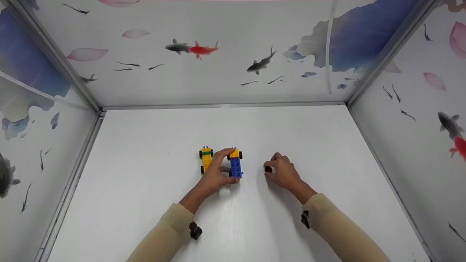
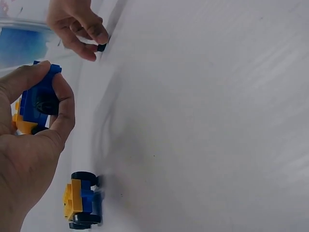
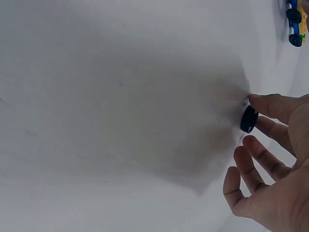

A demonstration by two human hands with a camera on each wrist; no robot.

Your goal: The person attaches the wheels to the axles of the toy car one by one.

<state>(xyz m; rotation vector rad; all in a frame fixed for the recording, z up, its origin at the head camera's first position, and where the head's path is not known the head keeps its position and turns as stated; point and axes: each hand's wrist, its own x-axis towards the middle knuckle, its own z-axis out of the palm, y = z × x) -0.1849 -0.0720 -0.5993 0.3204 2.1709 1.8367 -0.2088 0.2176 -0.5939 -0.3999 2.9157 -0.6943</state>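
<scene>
My left hand [image 1: 212, 174] grips a toy car [image 1: 236, 166] built of blue and yellow bricks, holding it between thumb and fingers above the table. Black wheels show on the held car, and a bare blue peg sticks out at its near right corner. To the right, my right hand [image 1: 285, 172] pinches a small black wheel [image 3: 249, 119] between thumb and forefinger, low over the white surface. Its other fingers spread loosely in the right wrist view. Left of the left hand, a second toy car [image 1: 206, 158] with yellow, green and blue bricks stands on the table.
The white tabletop [image 1: 138, 145] has printed panels [image 1: 225, 80] with fish and petals at the back and both sides. Metal rails [image 1: 225, 106] run along the panels' lower edges. Both sleeves carry small black devices [image 1: 195, 231] at the wrists.
</scene>
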